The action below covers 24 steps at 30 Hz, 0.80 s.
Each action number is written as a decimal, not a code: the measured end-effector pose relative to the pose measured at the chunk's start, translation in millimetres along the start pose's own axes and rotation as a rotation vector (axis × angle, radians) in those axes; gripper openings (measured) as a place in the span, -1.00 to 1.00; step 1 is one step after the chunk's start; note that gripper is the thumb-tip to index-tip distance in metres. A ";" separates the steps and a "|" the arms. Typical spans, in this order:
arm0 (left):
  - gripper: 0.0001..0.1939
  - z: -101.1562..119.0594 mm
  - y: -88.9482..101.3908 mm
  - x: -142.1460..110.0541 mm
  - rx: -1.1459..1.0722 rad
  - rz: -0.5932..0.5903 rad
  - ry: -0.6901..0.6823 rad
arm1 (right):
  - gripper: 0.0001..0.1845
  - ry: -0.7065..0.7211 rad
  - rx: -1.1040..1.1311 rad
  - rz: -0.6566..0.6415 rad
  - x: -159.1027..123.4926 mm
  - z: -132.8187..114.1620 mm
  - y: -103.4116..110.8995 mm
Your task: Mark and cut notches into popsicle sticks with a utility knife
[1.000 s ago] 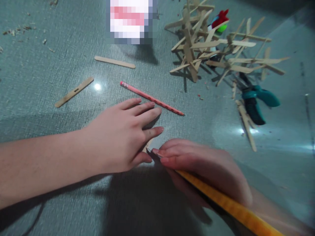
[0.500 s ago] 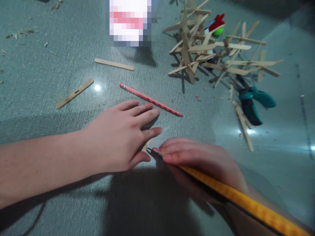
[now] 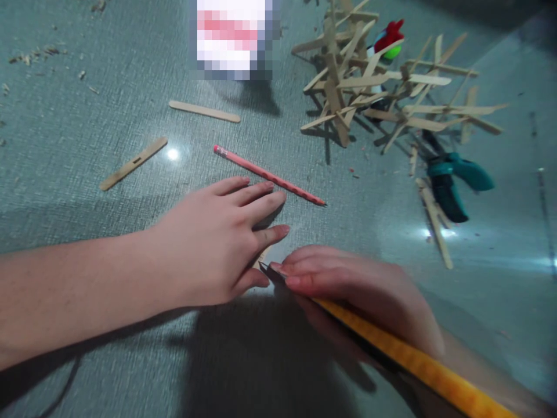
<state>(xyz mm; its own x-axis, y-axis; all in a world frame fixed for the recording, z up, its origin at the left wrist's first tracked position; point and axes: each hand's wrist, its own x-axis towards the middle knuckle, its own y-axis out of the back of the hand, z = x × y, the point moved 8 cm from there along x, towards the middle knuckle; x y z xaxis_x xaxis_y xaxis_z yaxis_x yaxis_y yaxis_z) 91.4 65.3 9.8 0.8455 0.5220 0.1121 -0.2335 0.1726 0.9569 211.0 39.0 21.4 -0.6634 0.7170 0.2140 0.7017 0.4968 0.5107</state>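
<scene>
My left hand lies flat on the grey table, its fingers spread and pointing right. Beneath it, a small part of a wooden craft stick with fine cut marks shows between thumb and index finger; the rest is covered. My right hand is closed round a yellow utility knife, gripping it close to the blade. The blade's point touches the stick by my left thumb. Just beyond my left fingertips lies a pink pencil with an eraser end.
A slotted craft stick and a plain one lie at upper left. Behind stands a blurred-out white and red object. Crossed craft sticks pile up at upper right, near teal-handled pliers. Wood chips are scattered far left.
The knife's handle end swings slightly as my right hand rocks, while its point stays on the stick. My left hand keeps its place. The view shifts slightly.
</scene>
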 end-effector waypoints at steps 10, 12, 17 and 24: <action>-0.48 -0.9 1.0 -1.8 0.008 -0.001 0.003 | -0.78 -0.001 0.004 -0.060 5.5 -4.7 1.9; -0.47 -1.2 0.0 -1.4 0.012 -0.007 0.004 | -0.73 -0.002 -0.002 -0.032 4.1 -2.4 1.9; -0.43 -0.7 -1.2 -0.9 0.013 -0.011 0.004 | -0.65 0.016 0.010 0.091 -0.9 1.7 6.9; -0.42 -0.8 -0.9 -1.0 0.009 -0.006 0.009 | -0.65 -0.006 -0.005 0.040 -0.3 2.5 3.8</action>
<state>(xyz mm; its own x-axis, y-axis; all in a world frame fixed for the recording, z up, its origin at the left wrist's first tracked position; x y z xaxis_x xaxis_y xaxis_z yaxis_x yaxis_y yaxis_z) 90.4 65.3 8.6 0.8424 0.5287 0.1043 -0.2245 0.1683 0.9598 214.5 41.9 21.2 -0.6331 0.7392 0.2296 0.7266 0.4652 0.5056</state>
